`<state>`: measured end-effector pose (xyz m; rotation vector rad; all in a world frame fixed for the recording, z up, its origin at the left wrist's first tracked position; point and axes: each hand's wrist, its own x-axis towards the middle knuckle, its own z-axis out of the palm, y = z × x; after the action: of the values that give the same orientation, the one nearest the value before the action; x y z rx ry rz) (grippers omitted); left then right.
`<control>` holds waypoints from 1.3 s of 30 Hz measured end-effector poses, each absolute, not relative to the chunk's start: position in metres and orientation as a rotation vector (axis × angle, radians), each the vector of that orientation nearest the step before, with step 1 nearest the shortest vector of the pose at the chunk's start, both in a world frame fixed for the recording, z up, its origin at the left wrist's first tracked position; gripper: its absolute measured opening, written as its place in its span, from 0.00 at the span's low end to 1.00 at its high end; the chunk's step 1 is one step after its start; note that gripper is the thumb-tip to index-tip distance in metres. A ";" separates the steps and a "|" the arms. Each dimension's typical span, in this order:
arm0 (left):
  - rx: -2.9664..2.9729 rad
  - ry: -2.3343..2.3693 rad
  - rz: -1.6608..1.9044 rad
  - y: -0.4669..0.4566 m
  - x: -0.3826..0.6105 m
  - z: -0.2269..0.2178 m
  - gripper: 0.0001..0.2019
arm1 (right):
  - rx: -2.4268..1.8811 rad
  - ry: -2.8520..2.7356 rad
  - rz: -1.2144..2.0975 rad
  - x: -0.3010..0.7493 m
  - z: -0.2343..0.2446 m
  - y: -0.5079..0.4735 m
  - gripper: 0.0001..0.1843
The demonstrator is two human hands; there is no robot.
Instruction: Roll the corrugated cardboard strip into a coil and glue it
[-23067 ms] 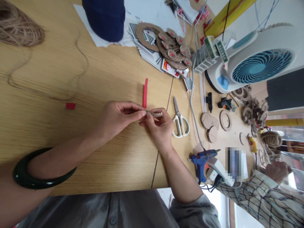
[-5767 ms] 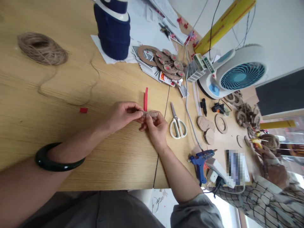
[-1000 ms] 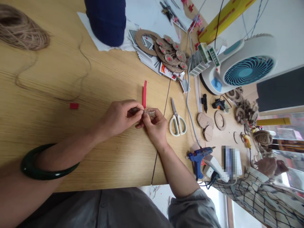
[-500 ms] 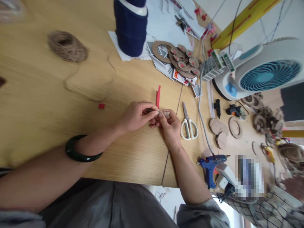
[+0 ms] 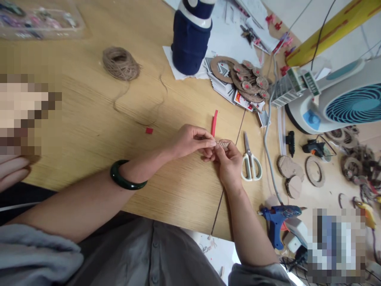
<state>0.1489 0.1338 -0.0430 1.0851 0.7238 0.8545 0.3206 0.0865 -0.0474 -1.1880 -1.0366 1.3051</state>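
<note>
My left hand [image 5: 190,140] and my right hand [image 5: 228,163] meet over the wooden table [image 5: 89,131], both pinched on a small ribbed strip of corrugated cardboard [image 5: 223,144]. The left thumb and forefinger close on its left end. The right fingers curl around its right part, hiding most of it. A dark green bangle [image 5: 126,180] sits on my left wrist. A red paper strip [image 5: 214,122] lies just beyond the hands.
White-handled scissors [image 5: 250,165] lie right of my hands, a blue glue gun [image 5: 278,219] nearer the edge. Twine ball [image 5: 120,63], blue bottle [image 5: 191,37], cardboard rings and discs [image 5: 241,77], a fan [image 5: 342,103] and a small red scrap [image 5: 149,130] stand around.
The view has swung left and pulled back, so the twine ball and bottle show fully. Both hands keep their pinch on the cardboard strip in the same spot.
</note>
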 end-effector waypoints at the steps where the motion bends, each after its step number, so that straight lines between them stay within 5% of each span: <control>1: 1.063 0.720 0.852 0.134 0.149 -0.043 0.06 | -1.187 -1.039 1.315 0.321 -0.047 0.087 0.19; 39: 1.332 0.948 0.869 0.132 0.146 -0.041 0.08 | -1.204 -1.055 1.363 0.317 -0.049 0.086 0.25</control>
<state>0.1464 0.1318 -0.0411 1.3319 0.9478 0.8685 0.3173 0.0855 -0.0493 -1.2035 -1.0554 1.3625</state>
